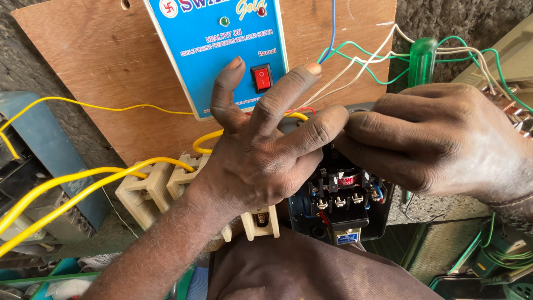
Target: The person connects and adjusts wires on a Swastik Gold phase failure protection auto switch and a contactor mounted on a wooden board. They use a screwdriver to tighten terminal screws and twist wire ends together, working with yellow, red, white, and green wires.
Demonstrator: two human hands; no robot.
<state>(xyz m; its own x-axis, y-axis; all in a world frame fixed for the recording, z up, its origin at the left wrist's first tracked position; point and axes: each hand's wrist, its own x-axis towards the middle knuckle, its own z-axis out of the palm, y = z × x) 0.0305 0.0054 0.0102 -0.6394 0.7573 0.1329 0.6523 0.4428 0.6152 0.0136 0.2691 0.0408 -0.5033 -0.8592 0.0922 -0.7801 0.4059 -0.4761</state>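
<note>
Plywood board (100, 66), brown and flat, stands upright as the backing. Count on it: one blue rectangular control box (222, 50) with one red rocker switch (262, 77), one green lamp (224, 21) and one red lamp (261, 10); three cream ceramic fuse carriers (150, 189), blocky, in a row along the lower edge; one black starter unit (338, 194), open-fronted, with a row of screw terminals and a blue tag at the bottom.

Starter sits at lower centre of the board, right of the fuse carriers, below the blue box. Long axis runs vertical, open face toward the camera.

Two hands, both dusty. Left hand (261, 144) lies over the top left of the starter, fingers spread apart, forefinger and middle finger pointing up across the blue box, thumb hooked over the starter's top edge. Cannot tell if it grips anything. Right hand (444, 139) comes in from the right, fingers curled together, tips pressed at the starter's upper right edge, touching the left thumb. What they pinch is hidden.

One green translucent screwdriver handle (423, 58) sticks up behind the right hand, axis near vertical. Whether the hand holds it, cannot tell.

Wiring: several yellow wires (66, 189), smooth and thick, sweep in from the left to the fuse carriers; thin green and white wires (377, 55) fan toward the upper right; one blue wire (333, 22) runs straight up.
</note>
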